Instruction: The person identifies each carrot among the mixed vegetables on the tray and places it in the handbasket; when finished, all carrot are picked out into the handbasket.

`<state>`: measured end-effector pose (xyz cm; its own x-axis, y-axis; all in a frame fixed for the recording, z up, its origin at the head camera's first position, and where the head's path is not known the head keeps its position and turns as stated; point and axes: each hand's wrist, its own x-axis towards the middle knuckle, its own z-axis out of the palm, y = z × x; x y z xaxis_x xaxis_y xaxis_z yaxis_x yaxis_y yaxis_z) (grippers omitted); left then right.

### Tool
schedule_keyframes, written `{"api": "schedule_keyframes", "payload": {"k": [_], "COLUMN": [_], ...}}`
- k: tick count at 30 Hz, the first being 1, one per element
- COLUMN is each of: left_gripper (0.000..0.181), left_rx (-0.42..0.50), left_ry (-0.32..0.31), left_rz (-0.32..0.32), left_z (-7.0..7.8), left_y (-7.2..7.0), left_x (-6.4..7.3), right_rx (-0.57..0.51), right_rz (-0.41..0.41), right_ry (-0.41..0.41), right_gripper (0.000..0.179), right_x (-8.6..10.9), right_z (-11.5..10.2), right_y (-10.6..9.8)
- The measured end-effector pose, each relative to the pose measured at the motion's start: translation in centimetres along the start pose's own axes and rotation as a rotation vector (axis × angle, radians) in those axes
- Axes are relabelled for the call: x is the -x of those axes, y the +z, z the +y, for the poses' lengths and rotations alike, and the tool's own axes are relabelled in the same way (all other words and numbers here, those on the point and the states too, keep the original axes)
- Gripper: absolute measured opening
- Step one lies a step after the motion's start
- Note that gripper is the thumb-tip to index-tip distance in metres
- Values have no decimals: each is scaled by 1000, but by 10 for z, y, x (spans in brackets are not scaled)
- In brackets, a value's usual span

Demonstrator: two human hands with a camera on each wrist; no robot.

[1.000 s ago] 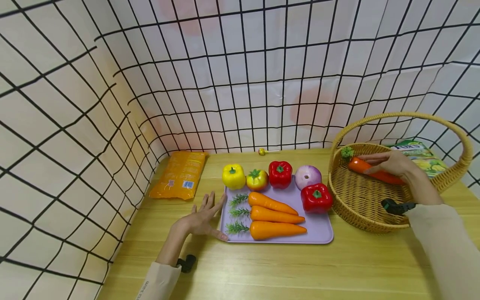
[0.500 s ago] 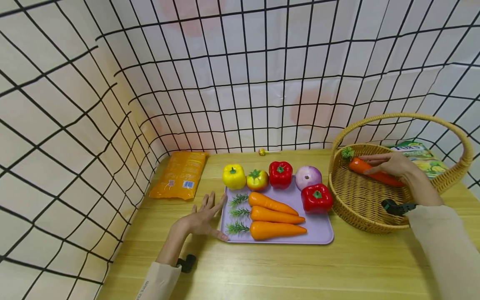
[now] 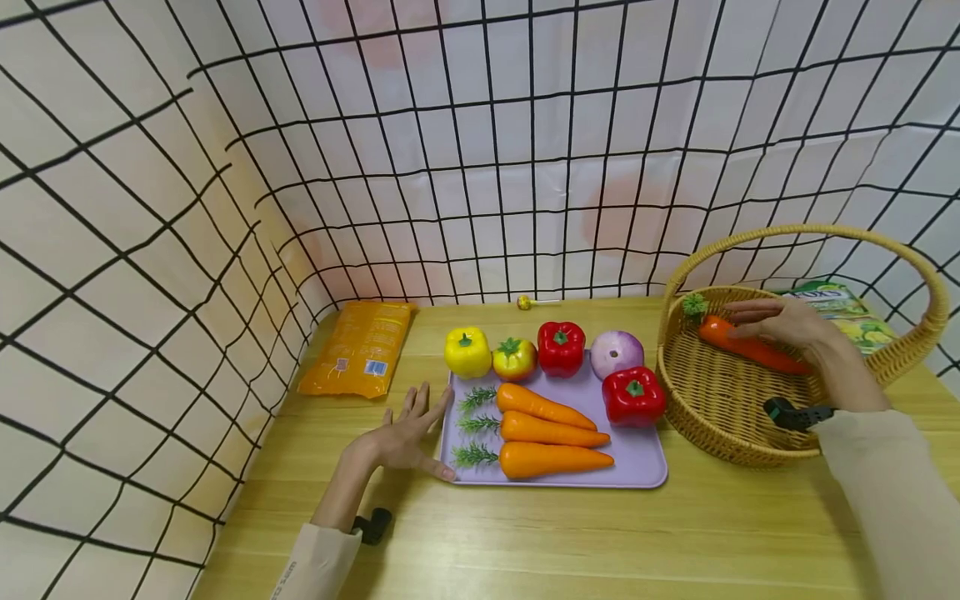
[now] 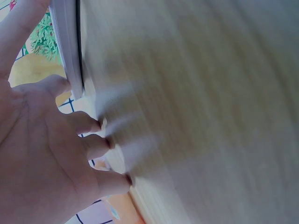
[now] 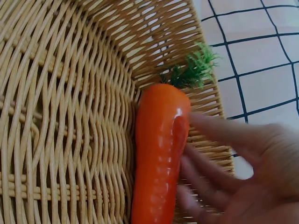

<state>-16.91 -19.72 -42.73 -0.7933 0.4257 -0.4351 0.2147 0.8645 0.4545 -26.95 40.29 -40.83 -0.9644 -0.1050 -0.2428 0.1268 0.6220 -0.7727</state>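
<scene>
Right hand [image 3: 786, 325] is reaching into the wicker basket [image 3: 720, 417], fingers loose alongside the carrot [image 5: 156, 158]; not seeing any digit wrapping round it, so I'm calling it released, though light contact is possible. Carrot is lying inside on the weave, along the far wall, green top [image 5: 196, 67] resting against that wall. Left hand [image 3: 401, 443] is spreading its fingers flat-ish at the left edge of the lilac tray [image 3: 641, 462], thumb at the near corner, other fingertips resting on the table [image 3: 525, 542]; it's gripping nothing. Tray is carrying three carrots [image 3: 551, 429], all pointing right; yellow pepper [image 3: 467, 354], tomato [image 3: 515, 360], one red pepper [image 3: 561, 350], onion [image 3: 617, 356] are sitting along the back edge, second red pepper [image 3: 633, 397] at the right. Step, my read: carrot is being set down in the basket, at the let-go point; can't rule out a pick-up. If it's a let-go, next move is calling for lifting the fingers straight off without dragging the carrot and keeping the forearm clear of the handle [image 3: 806, 230].
</scene>
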Motion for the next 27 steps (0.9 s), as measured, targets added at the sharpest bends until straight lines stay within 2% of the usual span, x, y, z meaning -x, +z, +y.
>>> {"api": "schedule_keyframes", "payload": {"k": [3,4,8,10,15,21,24,27], "left_gripper": [130,130,130,130,130,130,130,131], "left_rx": [-2,-2,-3,-2,0,5,11,12], "left_ry": [4,6,12,11,7,10,8,6], "left_rz": [0,1,5,6,7,9,7,7], "left_z": [0,0,0,0,-1,-2,-2,-3], "left_y": [-1,-1,-1,-1,-1,-1,0,0], "left_x": [-1,-1,-1,-1,0,-1,-1,-1], "right_rx": [-26,-4,44,77,190,313,324,262], "right_rz": [28,46,51,45,46,36,19,-27], "right_ry": [-11,-12,1,-14,-96,-187,-234,-347], "right_gripper": [53,55,78,83,73,49,36,28], "right_x": [5,7,19,26,48,75,87,99], "right_z": [-12,-16,-36,-46,-64,-88,-101,-115], "right_y": [-4,-5,-8,-9,-2,11,20,35]}}
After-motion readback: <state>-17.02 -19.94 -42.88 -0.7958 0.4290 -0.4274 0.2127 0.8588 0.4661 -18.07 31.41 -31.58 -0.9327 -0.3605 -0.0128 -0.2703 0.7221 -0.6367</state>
